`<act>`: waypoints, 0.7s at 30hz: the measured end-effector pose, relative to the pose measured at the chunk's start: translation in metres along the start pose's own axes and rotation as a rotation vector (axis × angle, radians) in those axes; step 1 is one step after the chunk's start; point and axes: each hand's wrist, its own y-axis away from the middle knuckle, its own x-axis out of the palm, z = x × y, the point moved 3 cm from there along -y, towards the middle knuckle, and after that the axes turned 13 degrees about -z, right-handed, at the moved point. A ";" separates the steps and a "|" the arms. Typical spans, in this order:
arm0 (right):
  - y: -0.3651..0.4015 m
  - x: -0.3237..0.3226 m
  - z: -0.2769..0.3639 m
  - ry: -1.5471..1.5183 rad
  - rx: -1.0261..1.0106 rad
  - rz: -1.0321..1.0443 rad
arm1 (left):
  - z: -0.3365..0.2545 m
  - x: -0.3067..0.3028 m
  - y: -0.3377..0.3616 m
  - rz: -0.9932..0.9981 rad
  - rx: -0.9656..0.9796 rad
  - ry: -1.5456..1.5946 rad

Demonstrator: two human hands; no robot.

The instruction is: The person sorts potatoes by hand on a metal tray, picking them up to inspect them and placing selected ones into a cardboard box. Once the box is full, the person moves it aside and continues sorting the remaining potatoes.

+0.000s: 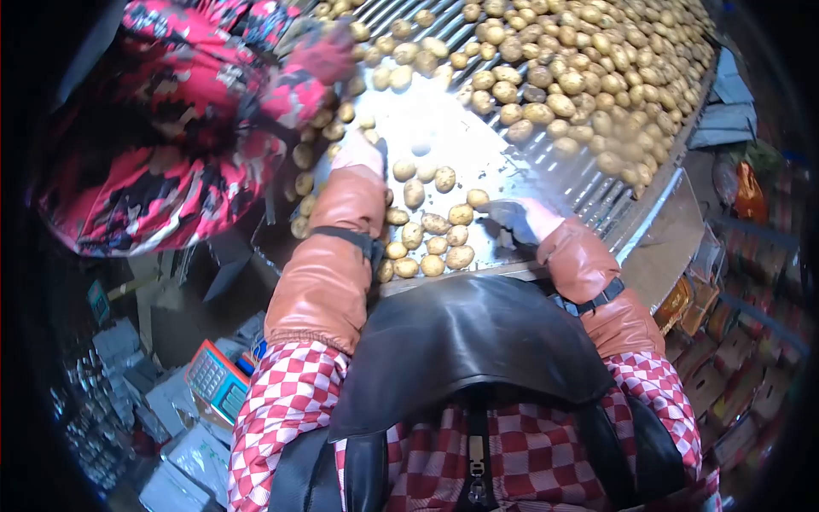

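My left hand (360,154) is stretched over the brightly lit metal sorting surface (461,141), beside a potato (368,135) at its left edge. Glare and the sleeve hide its fingers, so its grip cannot be made out. My right hand (516,220), in a dark glove, hovers at the right side of the surface with its fingers apart. Its fingertips are close to a potato (478,198). Between my hands lies a loose group of several potatoes (435,224), with a few more just above them.
A large heap of potatoes (589,68) covers the slatted rack (589,192) at upper right. A co-worker's pink camouflage sleeve (196,77) and gloved hand (320,55) reach in at upper left. A calculator (215,380) lies lower left; cardboard (665,256) is at right.
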 end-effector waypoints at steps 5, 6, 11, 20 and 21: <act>0.031 0.013 0.032 -0.012 0.001 -0.047 | -0.015 -0.001 0.054 0.200 0.078 0.460; 0.016 0.012 0.010 -0.232 0.052 -0.003 | -0.038 -0.021 0.091 0.341 0.075 0.648; 0.025 -0.002 -0.009 -0.355 -0.092 0.129 | -0.031 0.023 0.115 0.273 0.656 0.767; 0.222 -0.278 -0.104 -1.557 -0.609 -0.899 | 0.053 0.028 0.121 -0.086 0.927 0.134; 0.233 -0.292 -0.107 -1.516 -0.609 -1.053 | 0.050 0.029 0.120 -0.111 0.887 0.168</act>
